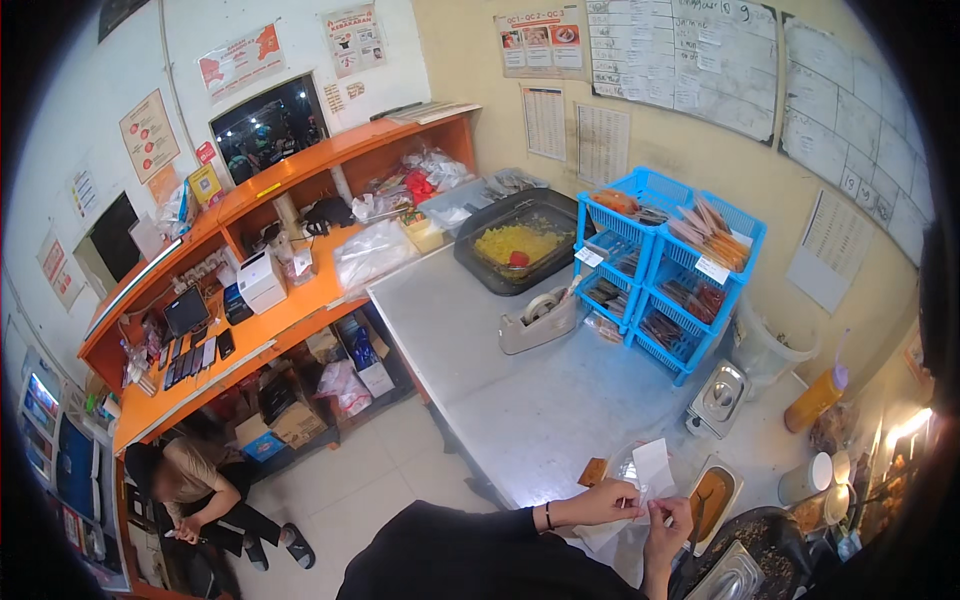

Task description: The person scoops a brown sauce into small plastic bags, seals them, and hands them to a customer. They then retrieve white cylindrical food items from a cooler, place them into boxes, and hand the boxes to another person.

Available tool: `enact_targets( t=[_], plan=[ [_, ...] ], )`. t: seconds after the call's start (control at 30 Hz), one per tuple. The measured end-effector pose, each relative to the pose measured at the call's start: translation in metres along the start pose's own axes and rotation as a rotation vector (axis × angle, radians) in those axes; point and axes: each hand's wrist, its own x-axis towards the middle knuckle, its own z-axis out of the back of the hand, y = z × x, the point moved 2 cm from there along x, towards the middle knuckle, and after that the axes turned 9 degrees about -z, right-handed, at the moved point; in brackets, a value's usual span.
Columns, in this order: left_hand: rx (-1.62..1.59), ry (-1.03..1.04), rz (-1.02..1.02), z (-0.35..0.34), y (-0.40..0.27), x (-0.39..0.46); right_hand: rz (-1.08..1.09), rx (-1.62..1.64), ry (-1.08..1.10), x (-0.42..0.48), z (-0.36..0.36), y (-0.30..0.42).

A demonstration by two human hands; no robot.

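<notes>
My left hand (611,501), with a dark band at the wrist, pinches a thin translucent piece of plastic (646,496) between its fingertips. My right hand (670,517) grips the same piece from the other side, the two hands almost touching. White paper (654,463) shows just beyond the fingers; whether it joins the plastic I cannot tell. A small orange-brown sauce packet (592,472) lies past my left hand. Close to my right hand is a steel pan of brown sauce (721,487) with a dark-handled utensil in it. More white paper (598,534) lies below my left wrist.
Beyond my hands on the steel table (442,337) stand a tape dispenser (536,322), stacked blue baskets (667,262) of packets and a black pan of yellow rice (517,240). A lidded steel container (718,397) and orange squeeze bottle (814,401) stand right. A person (195,480) sits left.
</notes>
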Motion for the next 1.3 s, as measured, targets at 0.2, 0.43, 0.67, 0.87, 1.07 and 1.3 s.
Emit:
enact_targets(
  t=[0.2,0.43,0.67,0.87,1.07,1.3],
  plan=[
    [-0.576,0.154,0.441,0.0,-0.018,0.01,0.361,-0.272,0.126,0.008,0.02,0.0],
    [-0.524,0.011,0.223,-0.003,-0.012,0.019,0.191,-0.158,0.065,0.005,0.019,0.015],
    [-0.365,0.183,0.016,0.002,-0.019,0.031,-0.304,0.125,0.474,-0.001,0.029,0.025],
    [-0.316,0.241,0.029,-0.015,-0.003,0.026,-0.269,-0.277,0.295,0.002,0.036,-0.002],
    [0.057,-0.123,-0.014,-0.013,-0.03,0.037,-0.125,-0.278,0.046,-0.004,0.03,-0.008],
    [0.376,-0.349,-0.218,-0.008,-0.029,0.057,-0.315,0.031,0.004,0.018,0.02,-0.037]
  ],
)
